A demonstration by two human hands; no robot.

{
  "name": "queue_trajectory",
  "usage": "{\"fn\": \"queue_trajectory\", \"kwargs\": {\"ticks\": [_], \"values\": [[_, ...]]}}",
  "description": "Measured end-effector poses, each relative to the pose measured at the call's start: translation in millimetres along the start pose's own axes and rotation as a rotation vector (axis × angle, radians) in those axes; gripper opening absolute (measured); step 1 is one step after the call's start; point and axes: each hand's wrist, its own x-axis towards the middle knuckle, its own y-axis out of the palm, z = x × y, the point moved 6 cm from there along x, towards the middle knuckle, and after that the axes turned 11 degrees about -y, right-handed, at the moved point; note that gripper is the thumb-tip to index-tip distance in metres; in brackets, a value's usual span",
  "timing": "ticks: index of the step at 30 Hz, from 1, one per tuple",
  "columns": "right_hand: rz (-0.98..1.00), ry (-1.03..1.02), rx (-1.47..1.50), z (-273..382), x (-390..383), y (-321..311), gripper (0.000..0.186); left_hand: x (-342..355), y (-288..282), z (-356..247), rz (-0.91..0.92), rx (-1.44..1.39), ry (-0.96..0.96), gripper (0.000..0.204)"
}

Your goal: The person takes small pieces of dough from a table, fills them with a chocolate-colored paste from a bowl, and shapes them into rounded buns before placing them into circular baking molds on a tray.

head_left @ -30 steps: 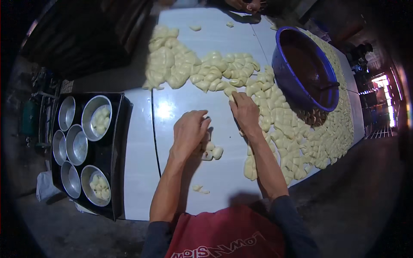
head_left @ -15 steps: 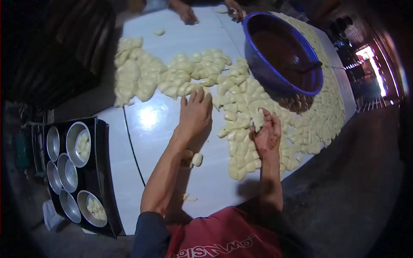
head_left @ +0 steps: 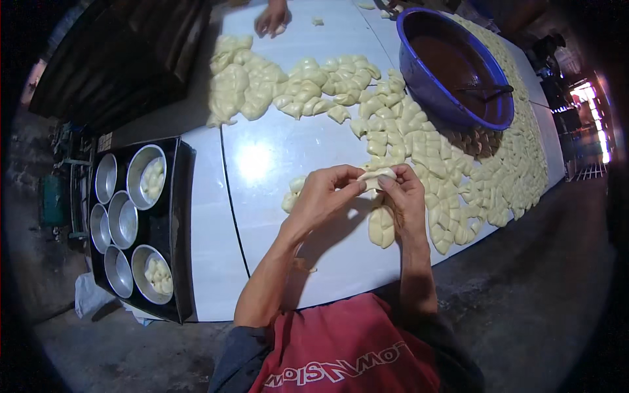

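A small piece of pale dough [head_left: 378,175] is stretched between my two hands above the table. My left hand [head_left: 333,188] pinches its left end between thumb and fingers. On the other end, my right hand [head_left: 405,196] presses with its thumb over curled fingers. Just below and around them spreads a wide layer of flattened pale dough pieces [head_left: 419,144], many overlapping. A few rounded dough lumps [head_left: 291,195] lie on the table beside my left wrist, partly hidden by it.
A blue basin [head_left: 426,92] of brown paste with a dark-handled tool stands on the dough at the far right. At left, a black tray [head_left: 183,216] holds several round metal pans, two with dough balls. Another person's hand [head_left: 272,18] touches the white table's [head_left: 209,275] far side.
My left hand has left the dough layer's near edge and come right to meet my right hand, taking hold of the dough piece. The whole view has shifted slightly.
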Motion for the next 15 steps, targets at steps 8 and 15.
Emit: {"fn": "queue_trajectory", "kwargs": {"ticks": [8,15], "values": [[0.000,0.064,0.098,15.8,-12.9,24.2,0.031,-30.0,-3.2,-11.0,-0.300,-0.154,0.407,0.047],[-0.021,0.240,0.002,11.0,-43.5,-0.8,0.030,-111.2,-34.0,50.5,-0.237,0.640,0.256,0.035]]}}
